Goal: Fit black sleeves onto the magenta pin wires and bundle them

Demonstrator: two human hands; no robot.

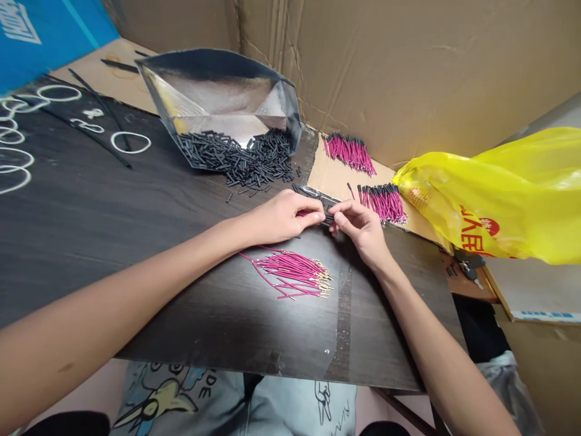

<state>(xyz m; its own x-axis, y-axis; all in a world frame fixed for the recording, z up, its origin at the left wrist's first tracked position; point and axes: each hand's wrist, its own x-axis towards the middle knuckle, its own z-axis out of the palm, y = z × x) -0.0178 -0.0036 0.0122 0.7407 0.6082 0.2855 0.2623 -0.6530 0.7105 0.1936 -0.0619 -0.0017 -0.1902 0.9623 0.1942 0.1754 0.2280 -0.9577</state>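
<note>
- Magenta wires lie in a loose, fanned heap on the dark table, on the wearer's side of the grip; their gold tips point rightward.
- Left hand: thumb and forefinger closed on magenta strands, seen in part at the finger gap; their number cannot be told.
- Right hand: fingers bent inward, tips beside dark pieces between the two hands — whether they clasp one cannot be told.
- Slim metal item, just beyond the grip, partly hidden.
- Black-ended bundles: two groups of magenta wires on cardboard, to the right of the grip and beyond it; the nearer bundle is close to the right hand, the farther bundle deeper in.
- Open bag, beyond the grip and to its left; short black tubes fill its mouth and spill onto the table.
- Yellow plastic bag, right of the grip — red print on its side.
- White loops and long black tubes, well left of the grip.
</note>
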